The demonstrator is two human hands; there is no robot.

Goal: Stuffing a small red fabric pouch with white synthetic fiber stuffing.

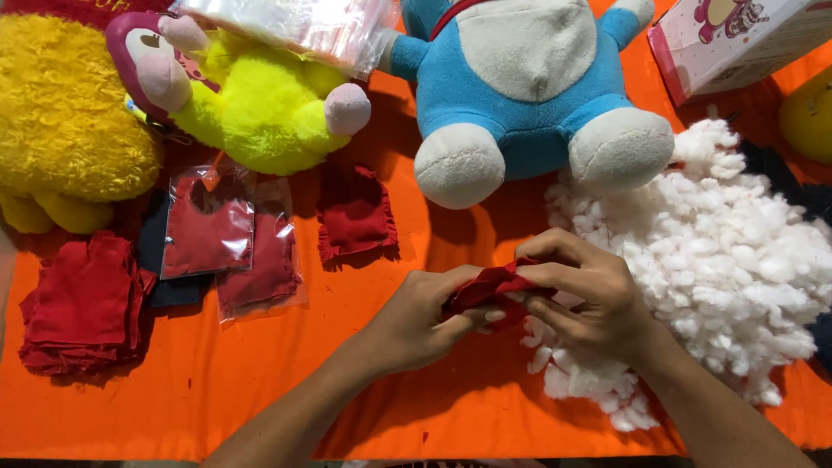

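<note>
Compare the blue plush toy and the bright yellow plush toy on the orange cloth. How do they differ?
The blue plush toy has a pale grey belly and large round grey feet; the yellow plush toy has small pink paws and a magenta face. The blue plush toy lies next to the white stuffing, while the yellow plush toy lies above the bagged red pieces. Both rest on the orange cloth, touched by neither hand.

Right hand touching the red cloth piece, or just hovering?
Touching. The head view shows the right hand with its fingers pinched on the red cloth piece, no gap; the left hand grips its other end.
</note>
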